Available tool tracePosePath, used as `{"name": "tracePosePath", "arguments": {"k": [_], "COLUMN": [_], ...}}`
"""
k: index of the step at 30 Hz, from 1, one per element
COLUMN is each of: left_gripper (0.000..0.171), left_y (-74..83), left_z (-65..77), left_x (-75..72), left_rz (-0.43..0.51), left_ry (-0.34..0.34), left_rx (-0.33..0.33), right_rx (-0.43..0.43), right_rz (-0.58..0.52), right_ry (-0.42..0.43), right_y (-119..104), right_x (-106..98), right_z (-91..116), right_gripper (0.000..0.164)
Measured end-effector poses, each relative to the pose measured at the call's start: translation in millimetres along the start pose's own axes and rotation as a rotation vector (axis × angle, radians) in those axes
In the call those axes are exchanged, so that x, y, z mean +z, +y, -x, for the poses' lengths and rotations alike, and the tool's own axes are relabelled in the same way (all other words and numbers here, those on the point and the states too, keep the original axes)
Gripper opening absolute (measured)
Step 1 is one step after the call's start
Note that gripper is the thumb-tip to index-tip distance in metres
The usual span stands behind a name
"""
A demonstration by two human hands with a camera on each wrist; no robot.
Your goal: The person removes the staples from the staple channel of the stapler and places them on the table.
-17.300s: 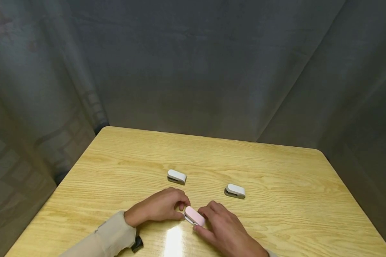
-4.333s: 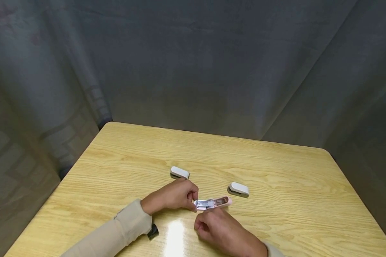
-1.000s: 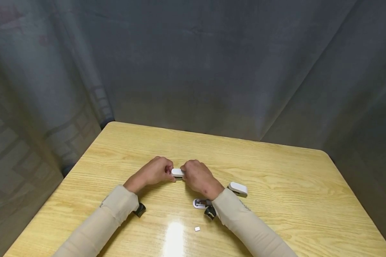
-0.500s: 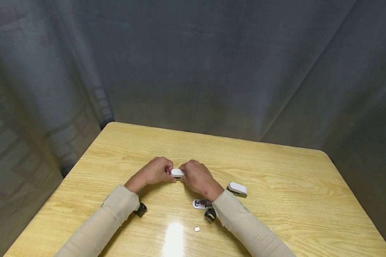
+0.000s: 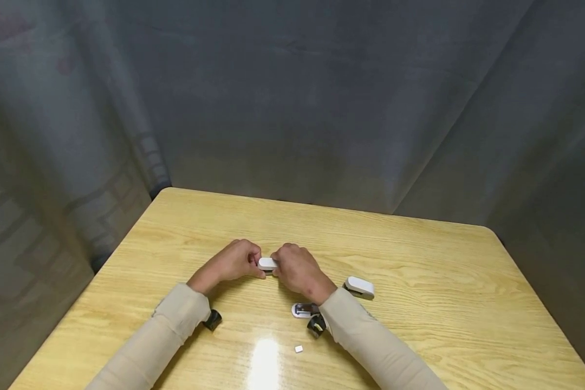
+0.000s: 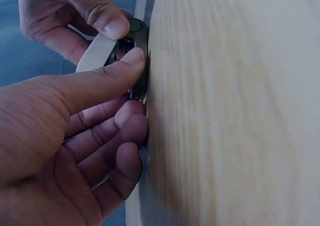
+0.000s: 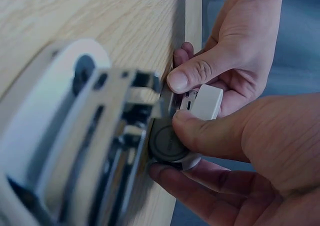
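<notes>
In the head view, a small white-topped stapler sits on the table between both hands. My left hand holds its left end; in the left wrist view that thumb presses the dark base. My right hand grips the other end, and the right wrist view has its thumb by the stapler's round grey base end. The stapler's white lid stands apart from the base, with metal between. Below my right wrist lies an opened stapler, partly covered by the forearm; its metal parts are blurred up close.
Another white stapler lies right of my right wrist. A small white piece is near the front of the wooden table. Black wrist devices hang under both sleeves. A grey curtain stands behind the table.
Earlier both hands held the pink stapler, which was then opened out. They have since moved to the white stapler at the back left. A small white piece has appeared. The last second shows little movement.
</notes>
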State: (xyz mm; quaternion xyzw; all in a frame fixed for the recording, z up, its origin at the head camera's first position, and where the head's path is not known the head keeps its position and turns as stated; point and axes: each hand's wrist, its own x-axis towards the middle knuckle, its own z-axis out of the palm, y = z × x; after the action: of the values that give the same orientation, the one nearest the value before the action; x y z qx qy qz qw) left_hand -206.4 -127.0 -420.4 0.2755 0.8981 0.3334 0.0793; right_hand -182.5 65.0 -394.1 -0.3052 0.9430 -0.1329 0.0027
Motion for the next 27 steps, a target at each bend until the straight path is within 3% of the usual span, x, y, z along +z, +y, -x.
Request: {"name": "tracePosePath", "arguments": {"k": [15, 27], "left_gripper": [0.027, 0.023], "left_y": [-0.4, 2.7], "left_z": [3.0, -1.3], "left_x": [-2.4, -3.5], "left_rz": [0.027, 0.039], "left_ry": [-0.019, -0.057], "left_rx": [-0.012, -0.033], "right_rx": [-0.001, 0.081], "right_rz": [-0.084, -0.252], "right_ry": [0.008, 0.002], "right_y": [0.0, 6.3], "right_x": [1.5, -4.5], "right_z": [0.3, 5.2], "right_gripper": [0.005, 0.007]}}
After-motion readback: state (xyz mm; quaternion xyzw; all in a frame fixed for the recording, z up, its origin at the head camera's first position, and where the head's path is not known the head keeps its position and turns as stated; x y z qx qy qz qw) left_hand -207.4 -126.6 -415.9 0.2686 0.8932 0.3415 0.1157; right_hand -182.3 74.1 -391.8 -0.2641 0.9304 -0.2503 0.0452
